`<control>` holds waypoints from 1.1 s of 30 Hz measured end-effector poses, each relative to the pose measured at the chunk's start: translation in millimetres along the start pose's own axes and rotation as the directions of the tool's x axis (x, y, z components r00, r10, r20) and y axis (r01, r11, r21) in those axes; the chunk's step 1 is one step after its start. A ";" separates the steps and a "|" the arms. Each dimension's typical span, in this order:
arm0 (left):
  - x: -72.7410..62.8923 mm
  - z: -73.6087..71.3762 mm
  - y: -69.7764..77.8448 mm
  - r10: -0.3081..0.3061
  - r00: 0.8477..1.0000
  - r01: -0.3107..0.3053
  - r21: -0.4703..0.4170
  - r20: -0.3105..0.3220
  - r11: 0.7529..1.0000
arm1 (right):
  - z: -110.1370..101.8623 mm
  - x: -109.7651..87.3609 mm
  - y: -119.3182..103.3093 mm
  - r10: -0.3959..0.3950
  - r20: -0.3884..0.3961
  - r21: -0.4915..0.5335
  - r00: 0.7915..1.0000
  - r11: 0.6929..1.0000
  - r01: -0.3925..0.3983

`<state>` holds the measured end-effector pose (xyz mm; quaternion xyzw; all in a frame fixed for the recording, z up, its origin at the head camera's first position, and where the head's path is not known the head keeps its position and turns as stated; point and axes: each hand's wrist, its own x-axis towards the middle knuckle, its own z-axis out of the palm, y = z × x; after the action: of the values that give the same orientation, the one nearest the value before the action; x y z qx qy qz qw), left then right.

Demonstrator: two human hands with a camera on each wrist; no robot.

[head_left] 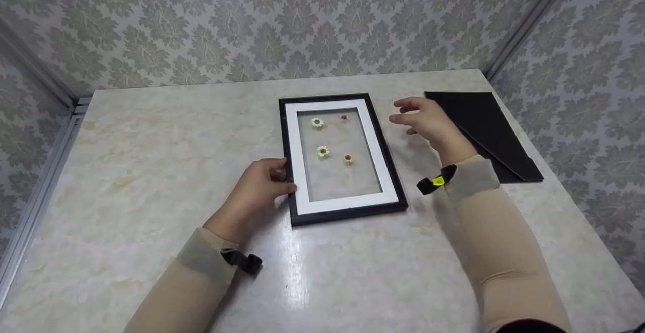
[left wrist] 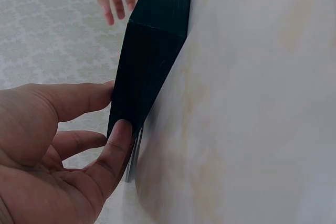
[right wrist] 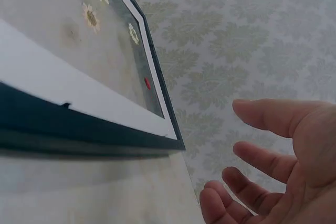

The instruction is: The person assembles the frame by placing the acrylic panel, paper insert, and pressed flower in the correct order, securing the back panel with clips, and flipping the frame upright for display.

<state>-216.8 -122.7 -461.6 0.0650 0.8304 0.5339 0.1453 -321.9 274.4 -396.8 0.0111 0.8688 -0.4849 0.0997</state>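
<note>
A black picture frame (head_left: 347, 213) with a white mat and a see-through middle lies in the centre of the head view. Behind its pane show two white flowers (head_left: 323, 151), a peach flower (head_left: 348, 158) and a small red one (head_left: 344, 118). My left hand (head_left: 257, 187) grips the frame's left side between thumb and fingers; the left wrist view shows the fingertips on the frame's dark outer edge (left wrist: 144, 61). To the right of the frame, my right hand (head_left: 423, 121) is apart from it, fingers loosely spread and holding nothing.
Two flat black boards (head_left: 484, 121), one overlapping the other, lie on the marbled table (head_left: 166, 136) beyond my right wrist. Patterned walls (head_left: 297, 20) stand behind and at both sides of the table.
</note>
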 end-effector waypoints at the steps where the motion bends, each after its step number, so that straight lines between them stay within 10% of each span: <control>1: -0.5 -0.5 0.1 0.002 1.000 -0.002 -0.004 0.005 1.000 | -3.7 -2.2 4.4 -0.005 -0.019 -0.007 1.000 1.000 0.005; 17: -1.2 0.1 0.2 0.008 1.000 -0.008 -0.002 0.008 1.000 | -68.2 -30.5 69.4 -0.012 -0.311 -0.064 0.950 0.998 -0.008; 27: -0.5 0.9 -0.7 0.000 1.000 0.000 -0.013 0.006 1.000 | -109.6 -36.2 110.4 0.190 -0.373 0.039 0.908 0.981 -0.189; 33: -1.5 -1.8 -0.3 -0.004 1.000 0.004 -0.002 0.009 1.000 | -126.8 -37.3 139.8 0.272 -0.419 -0.120 0.866 0.929 -0.350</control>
<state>-216.0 -124.8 -461.0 0.0658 0.8294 0.5341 0.1503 -289.8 458.4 -442.8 0.2395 0.9001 -0.3640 0.0001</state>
